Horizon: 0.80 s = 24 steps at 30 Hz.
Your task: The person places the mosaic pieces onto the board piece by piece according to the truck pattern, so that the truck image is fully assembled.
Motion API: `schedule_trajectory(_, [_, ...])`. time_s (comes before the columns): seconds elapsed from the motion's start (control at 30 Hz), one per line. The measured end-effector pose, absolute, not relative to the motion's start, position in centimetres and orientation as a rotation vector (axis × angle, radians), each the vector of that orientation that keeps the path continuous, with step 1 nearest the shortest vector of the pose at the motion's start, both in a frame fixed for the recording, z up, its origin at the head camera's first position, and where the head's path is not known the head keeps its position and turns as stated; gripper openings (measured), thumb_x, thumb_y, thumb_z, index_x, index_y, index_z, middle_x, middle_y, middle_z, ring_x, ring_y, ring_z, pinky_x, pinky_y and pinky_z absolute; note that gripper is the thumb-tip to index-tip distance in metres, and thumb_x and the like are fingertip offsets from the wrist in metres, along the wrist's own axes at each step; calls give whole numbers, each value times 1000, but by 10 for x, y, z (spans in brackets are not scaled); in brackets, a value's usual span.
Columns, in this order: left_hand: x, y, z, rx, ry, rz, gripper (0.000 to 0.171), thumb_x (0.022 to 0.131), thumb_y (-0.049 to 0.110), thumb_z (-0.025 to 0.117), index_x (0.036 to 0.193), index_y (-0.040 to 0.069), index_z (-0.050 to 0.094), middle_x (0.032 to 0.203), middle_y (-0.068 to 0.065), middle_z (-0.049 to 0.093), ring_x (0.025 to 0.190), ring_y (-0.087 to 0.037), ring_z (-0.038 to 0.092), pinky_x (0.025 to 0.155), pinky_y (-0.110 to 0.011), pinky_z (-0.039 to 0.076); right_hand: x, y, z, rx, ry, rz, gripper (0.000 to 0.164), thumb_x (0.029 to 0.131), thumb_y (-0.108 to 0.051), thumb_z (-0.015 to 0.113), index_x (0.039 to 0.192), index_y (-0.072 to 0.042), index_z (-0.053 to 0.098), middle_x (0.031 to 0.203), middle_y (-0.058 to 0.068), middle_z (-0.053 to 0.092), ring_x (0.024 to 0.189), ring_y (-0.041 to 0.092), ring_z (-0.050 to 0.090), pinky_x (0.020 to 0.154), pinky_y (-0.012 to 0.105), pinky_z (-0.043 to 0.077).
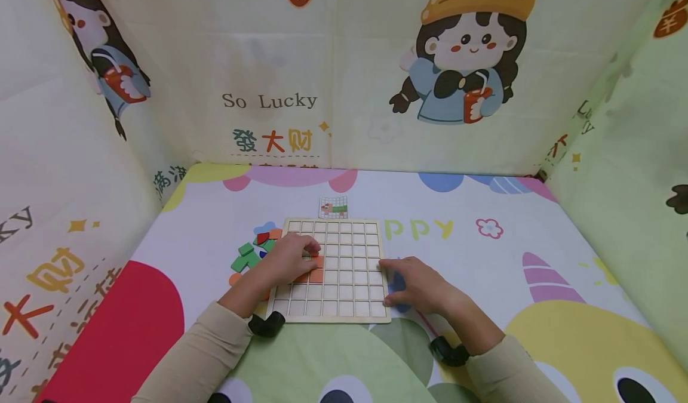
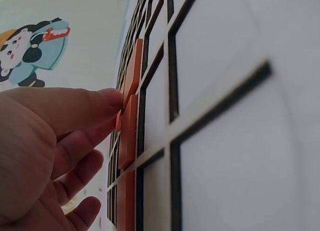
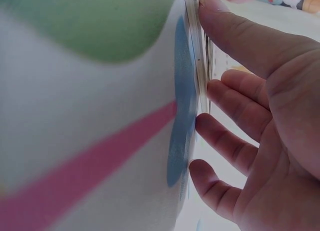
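A white grid board [image 1: 355, 292] with wooden dividers lies flat on the table. My left hand [image 1: 287, 261] is over its left part, thumb and index finger pinching an orange square tile [image 2: 132, 73] at a grid cell. Just beside it, more orange tiles [image 1: 316, 276] sit in neighbouring cells. The other fingers of that hand hang loosely bent. At the board's right edge, my right hand [image 1: 418, 285] touches the side with its thumb and fingertips, its fingers spread and only slightly bent.
Green, red, orange and blue pieces [image 1: 246, 258] lie scattered left of the board, partly behind the left hand. A small picture card [image 1: 334, 207] with a gridded coloured figure lies beyond the far edge. Printed cloth [image 1: 484, 271] covers the table, and cloth walls surround it.
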<state>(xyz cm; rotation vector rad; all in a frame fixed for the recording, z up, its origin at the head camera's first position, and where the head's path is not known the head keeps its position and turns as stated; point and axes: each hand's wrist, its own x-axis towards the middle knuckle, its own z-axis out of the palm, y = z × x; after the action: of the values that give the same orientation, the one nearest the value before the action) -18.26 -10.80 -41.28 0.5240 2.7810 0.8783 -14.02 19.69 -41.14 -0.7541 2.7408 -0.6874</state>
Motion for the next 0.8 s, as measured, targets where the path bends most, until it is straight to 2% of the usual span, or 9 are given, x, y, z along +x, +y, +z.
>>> schedule_trajectory(0.3, [-181, -107, -411, 529, 2780, 889, 20, 89, 14, 76, 107, 10, 70, 100, 1, 67, 101, -20, 54, 86, -37, 51, -139, 197, -411, -741, 2745, -677, 73, 78, -30, 86, 140, -4, 56, 133, 16, 60, 122, 36, 52, 101, 51, 43])
schedule_trajectory(0.6, [-180, -107, -410, 504, 2771, 896, 22, 89, 15, 75, 110, 11, 71, 106, 1, 68, 104, -20, 54, 88, -36, 51, -141, 196, -413, -736, 2749, -674, 73, 78, -28, 87, 139, -4, 57, 132, 16, 60, 122, 37, 52, 101, 51, 42])
schedule_trajectory(0.8, [-177, -120, -405, 527, 2734, 1006, 23, 89, 11, 73, 112, 6, 70, 108, -1, 68, 109, -24, 56, 85, -36, 53, -141, 196, -413, -742, 2749, -668, 73, 78, -28, 87, 139, -4, 57, 132, 16, 60, 122, 37, 53, 101, 51, 42])
